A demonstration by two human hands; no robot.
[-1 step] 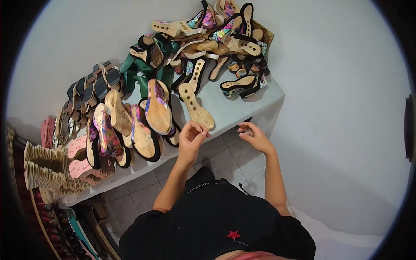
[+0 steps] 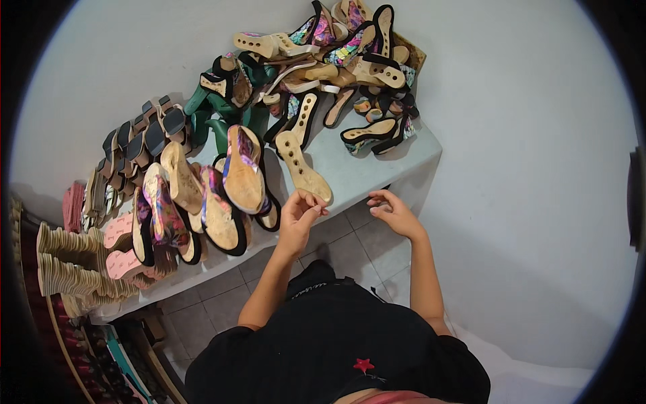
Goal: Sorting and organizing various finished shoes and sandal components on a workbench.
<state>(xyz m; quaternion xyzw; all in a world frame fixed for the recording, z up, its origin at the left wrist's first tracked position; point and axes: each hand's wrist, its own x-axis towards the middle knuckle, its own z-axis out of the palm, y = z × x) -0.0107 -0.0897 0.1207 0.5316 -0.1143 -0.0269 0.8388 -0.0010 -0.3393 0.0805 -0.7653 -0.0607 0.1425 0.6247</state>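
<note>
A pale wedge shoe sole [image 2: 302, 167] with a row of dark holes lies near the table's front edge. Just below its rounded end is my left hand [image 2: 301, 214], thumb and fingers pinched together. Whether it touches the sole, or has something small in the pinch, I cannot make out. Off to the right, my right hand [image 2: 396, 214] hovers in front of the table edge with fingers bent and apart, holding nothing. Left of the sole, sandals with floral straps [image 2: 244, 175] lie tipped over with their undersides showing.
A heap of sandals and wedge soles [image 2: 336, 57] covers the table's back. Dark-soled shoes [image 2: 155, 135] line the left, beside stacked beige soles [image 2: 64, 269] and pink insoles [image 2: 124, 262]. The white table [image 2: 377, 165] stands against a wall. A shelf [image 2: 111, 353] with items is at lower left.
</note>
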